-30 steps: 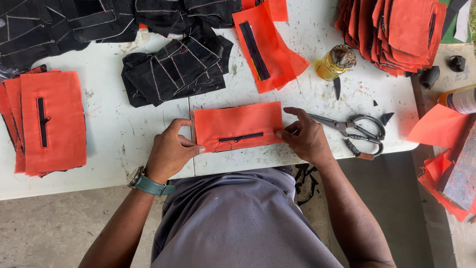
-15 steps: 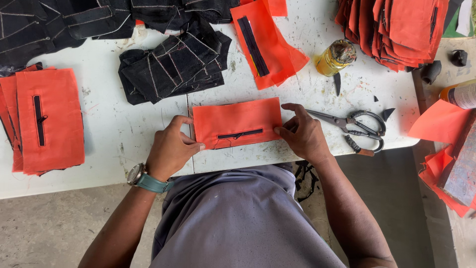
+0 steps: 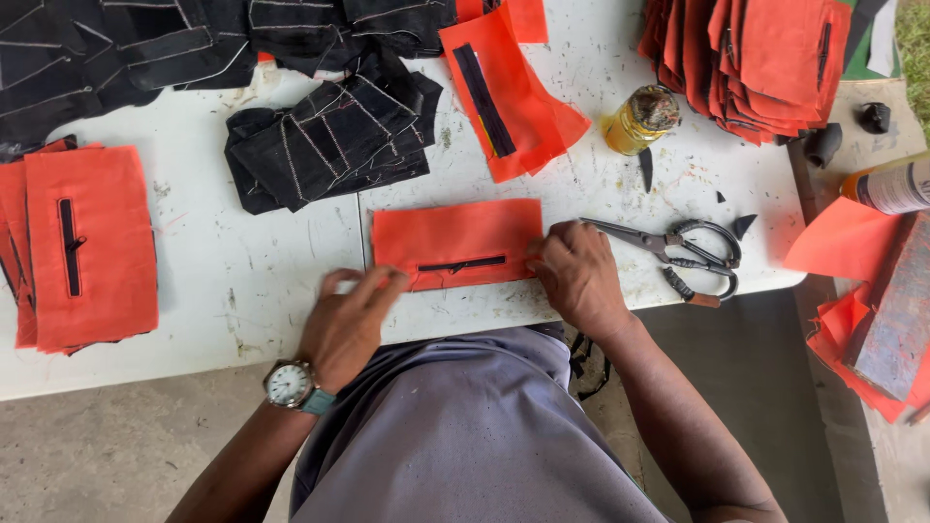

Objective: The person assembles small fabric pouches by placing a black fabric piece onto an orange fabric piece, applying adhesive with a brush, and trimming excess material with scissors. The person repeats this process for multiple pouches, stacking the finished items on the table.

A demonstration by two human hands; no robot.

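Both hands flatten the orange slit fabric rectangle [image 3: 457, 242] at the white table's [image 3: 242, 281] near edge: right hand [image 3: 578, 276] pinches its end, left hand [image 3: 347, 324] rests loose; smoothing seems the step.

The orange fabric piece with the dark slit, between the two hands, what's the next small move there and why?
Probably bring the left hand back onto the left edge of the orange fabric piece and press it flat. The right hand pins the right edge, but the left hand looks blurred and only near the lower left corner, so that side seems loose. The scissors lie unused beside the right hand.
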